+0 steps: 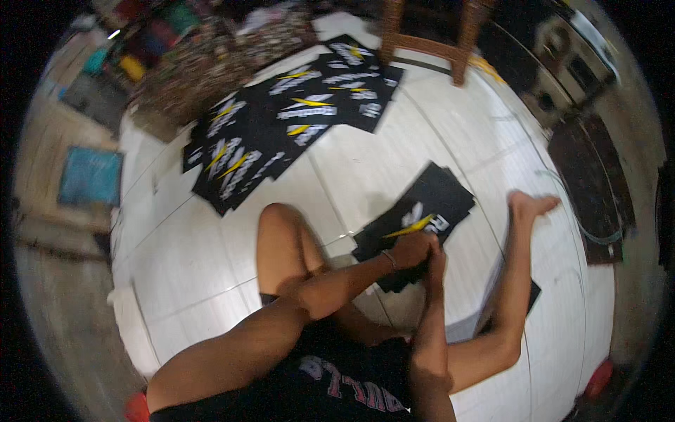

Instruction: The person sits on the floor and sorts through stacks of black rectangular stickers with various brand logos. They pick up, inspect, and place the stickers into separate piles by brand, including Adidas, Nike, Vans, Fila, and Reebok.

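My left hand [414, 250], a thin band at its wrist, and my right hand [435, 259] meet at the near right edge of a fanned stack of black printed sheets [437, 192]. Their fingers are closed together on that edge, though blur hides the fingertips. A yellow and white Reebok logo shows on the top sheet. The stack lies between my spread legs, over the white tiled floor [337, 158]. A wide spread of similar black printed sheets [258, 126] lies overlapping on the floor farther ahead.
A brown chair or stool frame [422, 45] stands beyond the spread. Patterned fabric [200, 74] is heaped at the back left. A blue square [90, 175] lies left. On the right are a dark panel [593, 184] and a loose cable [596, 237]. A black corner [536, 295] shows past my right leg.
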### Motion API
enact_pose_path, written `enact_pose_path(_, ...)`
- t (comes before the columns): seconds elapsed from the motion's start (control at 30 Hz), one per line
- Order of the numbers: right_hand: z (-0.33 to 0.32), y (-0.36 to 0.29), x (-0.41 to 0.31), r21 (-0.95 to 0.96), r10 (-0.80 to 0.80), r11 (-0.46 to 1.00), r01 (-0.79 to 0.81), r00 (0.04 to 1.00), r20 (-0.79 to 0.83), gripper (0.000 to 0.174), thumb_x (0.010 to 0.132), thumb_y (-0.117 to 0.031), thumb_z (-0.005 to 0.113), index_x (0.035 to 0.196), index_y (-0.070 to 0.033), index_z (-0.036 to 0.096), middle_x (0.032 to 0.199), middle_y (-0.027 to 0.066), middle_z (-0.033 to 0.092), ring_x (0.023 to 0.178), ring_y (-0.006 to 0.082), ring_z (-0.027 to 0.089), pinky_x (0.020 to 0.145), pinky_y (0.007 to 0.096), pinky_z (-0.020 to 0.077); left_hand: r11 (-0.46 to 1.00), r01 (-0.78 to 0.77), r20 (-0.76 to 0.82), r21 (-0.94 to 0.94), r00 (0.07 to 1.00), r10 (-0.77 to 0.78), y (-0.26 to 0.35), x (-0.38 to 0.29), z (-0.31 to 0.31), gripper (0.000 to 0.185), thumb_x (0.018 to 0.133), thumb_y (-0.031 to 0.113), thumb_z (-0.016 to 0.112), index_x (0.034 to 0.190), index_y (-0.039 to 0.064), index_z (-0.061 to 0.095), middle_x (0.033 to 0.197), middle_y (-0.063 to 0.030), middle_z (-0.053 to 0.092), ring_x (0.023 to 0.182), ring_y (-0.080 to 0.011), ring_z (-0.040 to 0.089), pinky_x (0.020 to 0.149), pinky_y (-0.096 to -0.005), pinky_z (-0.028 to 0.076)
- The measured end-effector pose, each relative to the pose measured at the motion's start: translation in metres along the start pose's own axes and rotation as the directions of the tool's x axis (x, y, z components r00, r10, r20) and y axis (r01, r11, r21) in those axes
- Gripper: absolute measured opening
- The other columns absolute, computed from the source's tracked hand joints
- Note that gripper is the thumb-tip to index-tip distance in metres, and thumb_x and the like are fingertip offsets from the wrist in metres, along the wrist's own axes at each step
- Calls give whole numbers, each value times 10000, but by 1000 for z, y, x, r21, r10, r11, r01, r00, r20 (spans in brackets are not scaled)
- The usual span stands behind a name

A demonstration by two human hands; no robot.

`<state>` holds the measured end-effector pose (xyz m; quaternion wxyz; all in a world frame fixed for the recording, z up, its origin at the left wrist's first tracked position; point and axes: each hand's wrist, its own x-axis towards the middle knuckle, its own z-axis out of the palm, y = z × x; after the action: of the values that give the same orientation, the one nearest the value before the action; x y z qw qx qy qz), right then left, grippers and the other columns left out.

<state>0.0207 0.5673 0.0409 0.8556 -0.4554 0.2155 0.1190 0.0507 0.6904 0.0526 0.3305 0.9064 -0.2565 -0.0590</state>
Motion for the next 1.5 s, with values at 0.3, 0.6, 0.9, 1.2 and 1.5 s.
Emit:
enact_pose_path(0.3,-8,13,8,-305,-190,939,162,980,-64,334,852,-29,653,1184,-1,618,1057,81,681,917,220,653,870,350,510,707,679,-323,198,726,-607,-173,-96,-219,393,816,218,669,1132,-15,653,1109,-258,644,1066,-382,624,963,-447,493)
enact_pose_path(0.6,13,-3,-6,-349,-128,936,43,966,-225,355,833,-21,712,1162,42,595,1048,108,680,850,215,647,772,332,513,563,640,-418,522,768,-485,-259,-123,-251,349,857,257,636,1160,88,679,1206,-156,596,1193,-335,504,977,-489,424)
enact_pose_path(0.9,7,2,-3,-412,-162,909,62,964,-213,332,852,-19,683,1172,41,616,1094,90,673,941,203,608,851,312,473,645,515,-379,565,856,-351,-194,-98,-249,285,841,254,601,883,-9,701,970,-177,649,965,-337,590,906,-481,438)
enact_pose_path(1.2,6,0,0,-318,-111,948,26,961,-253,501,977,-428,562,1154,36,626,1024,85,667,878,180,604,782,310,490,974,113,-242,197,968,-64,12,-80,-74,326,796,201,672,1069,23,659,1011,-171,616,966,-373,596,869,-506,479)
enact_pose_path(1.5,0,18,6,-609,-258,781,138,959,-114,406,923,-271,676,1227,-10,609,1115,101,692,1000,225,651,859,350,501,987,136,-19,87,991,-135,34,-85,-4,614,976,309,499,1464,-31,344,1518,-252,333,1443,-414,260,1156,-617,182)
